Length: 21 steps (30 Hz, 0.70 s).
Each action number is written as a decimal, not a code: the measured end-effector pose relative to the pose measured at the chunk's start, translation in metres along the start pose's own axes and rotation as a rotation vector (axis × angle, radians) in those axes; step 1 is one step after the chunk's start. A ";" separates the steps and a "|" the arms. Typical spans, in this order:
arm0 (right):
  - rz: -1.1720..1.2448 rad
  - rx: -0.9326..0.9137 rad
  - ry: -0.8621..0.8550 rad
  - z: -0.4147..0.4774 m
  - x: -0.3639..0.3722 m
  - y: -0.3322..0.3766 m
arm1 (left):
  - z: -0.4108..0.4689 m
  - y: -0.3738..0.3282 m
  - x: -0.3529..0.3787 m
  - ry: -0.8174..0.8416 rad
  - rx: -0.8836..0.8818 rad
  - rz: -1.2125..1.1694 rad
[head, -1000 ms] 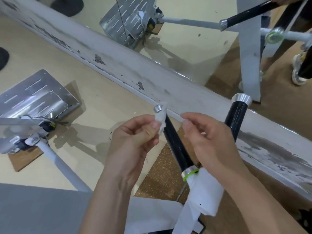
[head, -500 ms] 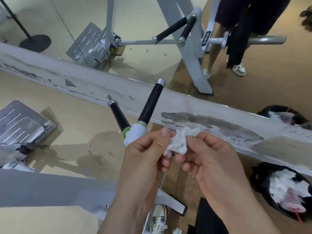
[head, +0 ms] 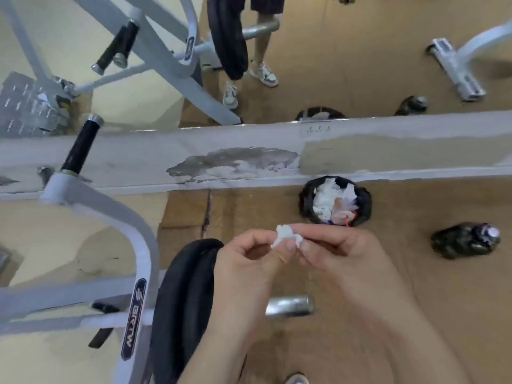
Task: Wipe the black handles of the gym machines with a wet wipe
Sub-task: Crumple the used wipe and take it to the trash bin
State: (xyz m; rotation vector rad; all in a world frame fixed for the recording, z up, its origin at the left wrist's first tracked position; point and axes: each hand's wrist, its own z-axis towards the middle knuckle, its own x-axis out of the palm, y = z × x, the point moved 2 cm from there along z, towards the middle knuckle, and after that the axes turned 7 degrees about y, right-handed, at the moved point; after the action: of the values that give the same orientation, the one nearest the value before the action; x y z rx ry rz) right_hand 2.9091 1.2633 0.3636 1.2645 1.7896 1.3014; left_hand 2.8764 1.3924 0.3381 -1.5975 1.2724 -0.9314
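Pinched between left hand (head: 246, 273) and right hand (head: 340, 261): the wet wipe (head: 285, 235), crumpled into a small white wad and held up over the brown floor, clear of any machine. Thumb and fingers of each hand closed on the wad from either side. No contact with any handle at present.

Nearest black handle (head: 80, 149) well off to the left, rising at a tilt from the white machine frame (head: 138, 234), chrome cap on its far end, apart from both hands. Just beyond the wipe, a bin (head: 304, 200) lined in black and filled with crumpled white tissue, set against the foot of the mirror wall. Close by the left wrist, a black weight plate (head: 180, 306) on the frame.

Reads as a pause between wiping passes: either refolding the wipe to a cleaner face or readying it for the bin; cannot tell which. If refolding, calls next for wrapping the wad round the black handle with 1 hand and sliding it from chrome cap to green collar. If discarding, calls for a short reach forward, a release over the bin, then a fresh wipe before the next handle
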 end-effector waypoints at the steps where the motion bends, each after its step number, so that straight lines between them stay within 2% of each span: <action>1: 0.008 0.005 -0.040 -0.009 -0.019 -0.005 | -0.003 0.004 0.019 0.028 -0.017 -0.026; 3: 0.018 0.026 -0.152 -0.025 -0.053 -0.018 | -0.004 0.014 0.055 0.093 -0.069 -0.096; 7: 0.145 0.101 -0.355 -0.042 -0.107 -0.052 | 0.007 0.035 0.115 0.187 -0.196 -0.013; 12: 0.186 0.216 -0.520 -0.036 -0.162 -0.078 | 0.057 0.061 0.168 0.141 -0.224 0.027; 18: 0.151 0.326 -0.496 0.007 -0.230 -0.085 | 0.170 0.102 0.211 -0.089 -0.274 0.188; 21: 0.131 0.364 -0.452 0.044 -0.261 -0.088 | 0.233 0.121 0.234 -0.126 -0.239 0.338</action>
State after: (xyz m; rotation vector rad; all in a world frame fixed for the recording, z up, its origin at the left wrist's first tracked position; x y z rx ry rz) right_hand 3.0148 1.0327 0.2475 1.7361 1.6727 0.6845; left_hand 3.0975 1.1918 0.1533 -1.5277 1.5474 -0.4755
